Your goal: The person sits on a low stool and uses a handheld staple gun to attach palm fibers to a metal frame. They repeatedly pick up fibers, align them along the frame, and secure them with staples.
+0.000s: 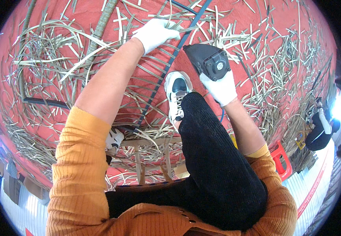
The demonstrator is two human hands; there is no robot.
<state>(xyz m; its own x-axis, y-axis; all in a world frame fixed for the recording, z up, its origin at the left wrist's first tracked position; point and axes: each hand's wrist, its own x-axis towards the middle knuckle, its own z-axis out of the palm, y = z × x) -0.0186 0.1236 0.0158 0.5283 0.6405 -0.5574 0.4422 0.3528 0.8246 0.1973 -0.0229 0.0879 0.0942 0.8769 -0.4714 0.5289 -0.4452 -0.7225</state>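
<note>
My left hand [157, 35], in a white glove, is at the top centre. Its fingers are closed on a thin grey-brown strip [187, 30], whose end lies over a dark blue-grey metal bar [169, 63]. My right hand [220, 89], also gloved, grips a black nail gun or stapler [210, 59]; its cap end faces up, and its tip is hidden below it. The tool is just right of the bar, apart from my left hand. Several strips run side by side from the bar toward the left.
Loose strips [233, 37] litter the red floor covering [253, 15]. Ribbed tubes [101, 24] lie at the upper left. My shoe [177, 92] stands beside the bar. A red plastic stool or handle-like piece [281, 161] is at the right. Another person [320, 131] crouches at the far right.
</note>
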